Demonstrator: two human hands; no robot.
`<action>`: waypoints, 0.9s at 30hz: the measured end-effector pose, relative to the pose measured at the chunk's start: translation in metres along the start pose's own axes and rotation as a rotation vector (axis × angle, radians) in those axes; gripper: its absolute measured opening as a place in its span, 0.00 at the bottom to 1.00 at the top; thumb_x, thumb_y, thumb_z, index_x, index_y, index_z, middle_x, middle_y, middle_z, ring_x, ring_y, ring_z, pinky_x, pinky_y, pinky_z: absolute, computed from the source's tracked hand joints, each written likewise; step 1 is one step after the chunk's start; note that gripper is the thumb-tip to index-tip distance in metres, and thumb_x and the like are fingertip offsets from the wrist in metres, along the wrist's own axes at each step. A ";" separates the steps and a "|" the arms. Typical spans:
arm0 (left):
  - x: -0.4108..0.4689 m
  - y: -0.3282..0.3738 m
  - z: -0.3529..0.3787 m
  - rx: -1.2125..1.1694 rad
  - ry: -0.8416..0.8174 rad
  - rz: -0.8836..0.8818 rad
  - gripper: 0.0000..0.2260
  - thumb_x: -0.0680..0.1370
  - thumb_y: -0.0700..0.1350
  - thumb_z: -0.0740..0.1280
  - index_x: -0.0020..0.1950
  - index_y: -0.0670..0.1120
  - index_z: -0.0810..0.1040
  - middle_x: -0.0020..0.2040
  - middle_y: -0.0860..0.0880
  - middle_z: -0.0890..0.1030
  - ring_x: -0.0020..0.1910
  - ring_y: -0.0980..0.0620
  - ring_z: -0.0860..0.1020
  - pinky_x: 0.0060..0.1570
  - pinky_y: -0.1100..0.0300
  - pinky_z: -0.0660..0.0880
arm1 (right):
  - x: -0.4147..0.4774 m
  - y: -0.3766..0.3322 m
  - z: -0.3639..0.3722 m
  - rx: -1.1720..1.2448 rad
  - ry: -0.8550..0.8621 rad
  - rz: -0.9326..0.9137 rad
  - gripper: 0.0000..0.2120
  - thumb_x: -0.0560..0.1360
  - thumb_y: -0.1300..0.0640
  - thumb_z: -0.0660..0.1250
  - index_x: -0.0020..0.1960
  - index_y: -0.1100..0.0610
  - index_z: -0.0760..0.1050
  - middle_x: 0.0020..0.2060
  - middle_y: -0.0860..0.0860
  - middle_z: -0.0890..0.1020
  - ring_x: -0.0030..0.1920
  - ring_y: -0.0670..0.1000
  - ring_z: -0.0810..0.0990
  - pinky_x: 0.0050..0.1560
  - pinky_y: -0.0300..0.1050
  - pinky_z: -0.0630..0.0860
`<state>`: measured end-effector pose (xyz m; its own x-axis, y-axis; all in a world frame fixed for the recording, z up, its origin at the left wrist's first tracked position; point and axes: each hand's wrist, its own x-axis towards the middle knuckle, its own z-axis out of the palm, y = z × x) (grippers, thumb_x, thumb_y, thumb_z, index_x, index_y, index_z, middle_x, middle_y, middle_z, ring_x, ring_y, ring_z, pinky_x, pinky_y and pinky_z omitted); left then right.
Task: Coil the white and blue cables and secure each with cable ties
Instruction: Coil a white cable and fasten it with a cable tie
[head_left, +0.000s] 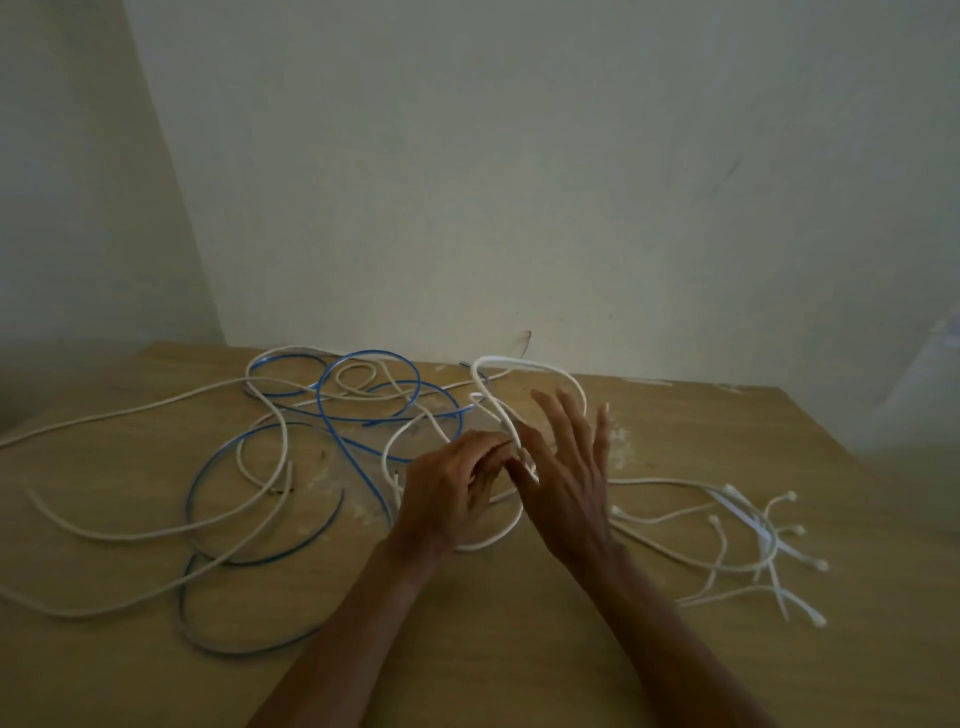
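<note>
A long white cable (156, 530) and a blue cable (358, 467) lie tangled in loose loops across the left and middle of the wooden table (519, 649). My left hand (452, 488) pinches the white cable at the table's centre. One loop of that cable (524, 364) arches up behind my right hand (569, 467). The right hand touches the left, its thumb on the cable and its fingers spread upward. Several white cable ties (753, 551) lie scattered on the table to the right.
A pale wall (519, 182) stands right behind the table's far edge. The table's left edge runs diagonally at the far left. Cable ends trail off toward the left side of the table.
</note>
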<state>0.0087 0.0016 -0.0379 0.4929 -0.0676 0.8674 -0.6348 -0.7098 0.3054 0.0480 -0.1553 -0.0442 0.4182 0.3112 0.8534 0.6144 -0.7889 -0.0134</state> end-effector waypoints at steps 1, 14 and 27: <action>0.000 0.000 -0.001 -0.041 0.003 -0.037 0.05 0.81 0.44 0.68 0.54 0.46 0.82 0.45 0.56 0.84 0.40 0.60 0.82 0.38 0.58 0.79 | 0.000 0.003 0.001 0.031 0.027 0.009 0.12 0.80 0.49 0.63 0.57 0.53 0.80 0.64 0.54 0.80 0.70 0.59 0.74 0.74 0.69 0.57; 0.013 -0.037 -0.022 -0.789 0.155 -0.944 0.18 0.86 0.49 0.56 0.38 0.44 0.71 0.27 0.53 0.61 0.24 0.56 0.58 0.23 0.64 0.59 | 0.034 0.056 -0.039 0.228 -0.386 0.869 0.50 0.66 0.42 0.79 0.76 0.65 0.60 0.72 0.62 0.68 0.74 0.61 0.65 0.71 0.50 0.65; 0.016 -0.040 -0.027 -1.557 0.519 -1.296 0.18 0.87 0.46 0.51 0.39 0.45 0.67 0.23 0.53 0.60 0.19 0.57 0.58 0.18 0.66 0.58 | 0.018 -0.044 -0.021 0.998 -0.586 0.510 0.17 0.77 0.44 0.69 0.53 0.58 0.81 0.37 0.54 0.86 0.35 0.47 0.83 0.35 0.40 0.77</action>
<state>0.0255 0.0476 -0.0253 0.9639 0.2224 -0.1466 -0.1360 0.8843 0.4467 0.0144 -0.1261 -0.0170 0.8317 0.4790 0.2806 0.4256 -0.2258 -0.8763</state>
